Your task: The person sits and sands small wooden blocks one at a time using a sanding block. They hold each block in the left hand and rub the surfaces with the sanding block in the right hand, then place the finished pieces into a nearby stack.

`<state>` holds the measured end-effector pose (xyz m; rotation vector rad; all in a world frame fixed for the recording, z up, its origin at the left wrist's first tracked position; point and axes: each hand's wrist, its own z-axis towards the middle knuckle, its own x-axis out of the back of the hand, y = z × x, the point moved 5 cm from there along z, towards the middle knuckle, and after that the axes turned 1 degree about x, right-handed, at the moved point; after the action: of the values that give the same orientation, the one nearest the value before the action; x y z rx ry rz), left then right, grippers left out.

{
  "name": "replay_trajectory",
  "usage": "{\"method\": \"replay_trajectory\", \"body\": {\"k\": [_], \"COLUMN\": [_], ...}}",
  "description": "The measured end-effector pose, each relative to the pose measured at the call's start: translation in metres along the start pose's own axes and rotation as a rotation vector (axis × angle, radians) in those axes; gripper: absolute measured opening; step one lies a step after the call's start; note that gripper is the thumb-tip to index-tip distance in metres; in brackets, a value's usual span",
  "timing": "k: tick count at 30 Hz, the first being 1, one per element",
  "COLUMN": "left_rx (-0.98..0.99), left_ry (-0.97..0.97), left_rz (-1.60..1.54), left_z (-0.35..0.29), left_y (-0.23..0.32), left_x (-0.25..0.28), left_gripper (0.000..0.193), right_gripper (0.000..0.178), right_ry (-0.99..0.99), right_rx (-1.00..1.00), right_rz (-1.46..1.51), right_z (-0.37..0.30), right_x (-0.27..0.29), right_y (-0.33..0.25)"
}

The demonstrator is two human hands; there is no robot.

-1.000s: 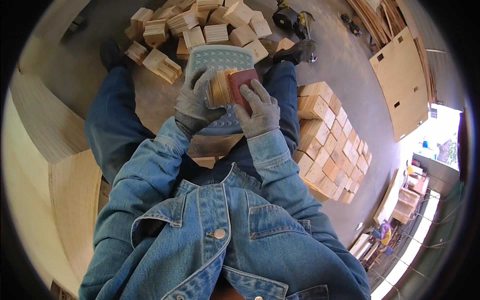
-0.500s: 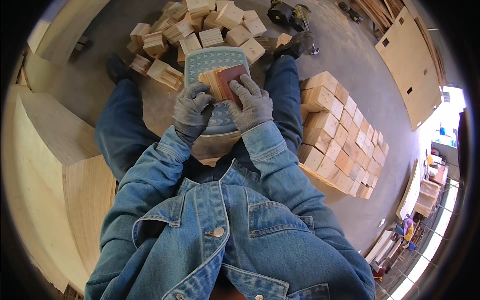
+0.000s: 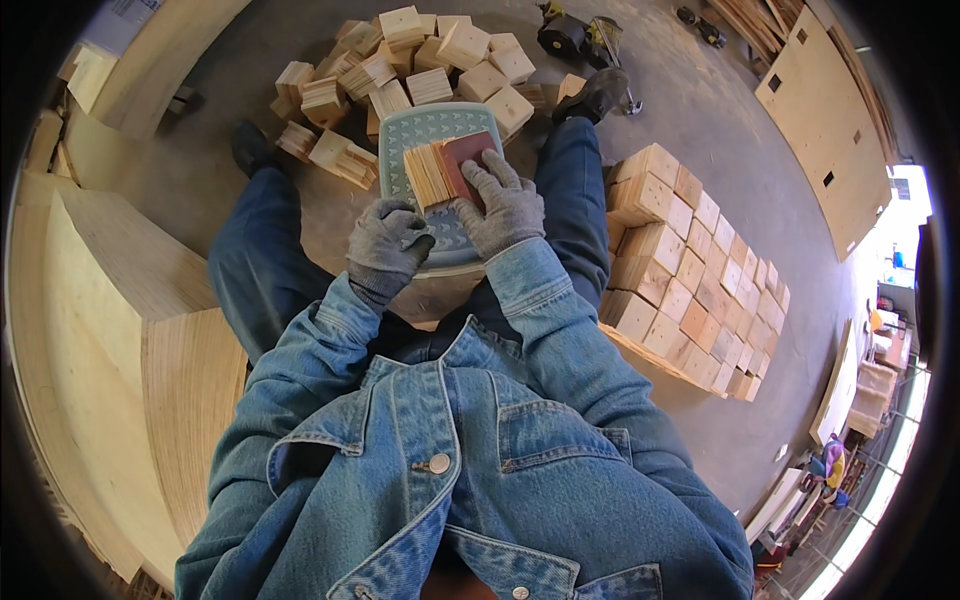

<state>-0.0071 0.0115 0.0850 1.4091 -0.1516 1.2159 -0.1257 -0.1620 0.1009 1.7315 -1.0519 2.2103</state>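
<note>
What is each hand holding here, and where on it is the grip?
The left hand grips the near end of a wooden block. The right hand presses a reddish sanding sheet against the block's right side.

My grey knit cloth gloves, left hand (image 3: 388, 245) and right hand (image 3: 503, 200), look coarse. The wood block (image 3: 432, 175) shows raw layered grain, the sandpaper (image 3: 468, 158) is matt reddish-brown, and the tray (image 3: 425, 125) under them looks like patterned pale plastic.
</note>
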Motion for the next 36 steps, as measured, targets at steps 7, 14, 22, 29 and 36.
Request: {"method": "replay_trajectory", "body": {"k": [7,14,22,29,36], "left_rx": [0.138,0.013,0.323,0.293,0.232], "left_ry": [-0.178,-0.456,-0.245,-0.117,-0.100], "left_rz": [-0.095,-0.052,0.026,0.087,-0.426], "left_z": [0.001,-0.010,0.000,0.023,0.053], "left_y": [0.000,0.009,-0.026,-0.040,-0.066], "left_x": [-0.012,-0.026,-0.011,-0.024,-0.056], "left_gripper": [0.026,0.022,0.067,0.128,0.118], "right_gripper": [0.059,0.062,0.061,0.062,0.062], "right_ry": [-0.016,-0.034,-0.051,-0.032,0.011], "right_rx": [-0.003,-0.018,-0.032,-0.046,0.046], "right_rz": [-0.004,-0.015,-0.001,0.023,-0.002], "right_z": [0.000,0.000,-0.001,0.000,-0.008], "right_x": [0.001,0.000,0.001,0.007,-0.001], "right_y": [-0.002,0.001,0.002,-0.004,-0.012]}}
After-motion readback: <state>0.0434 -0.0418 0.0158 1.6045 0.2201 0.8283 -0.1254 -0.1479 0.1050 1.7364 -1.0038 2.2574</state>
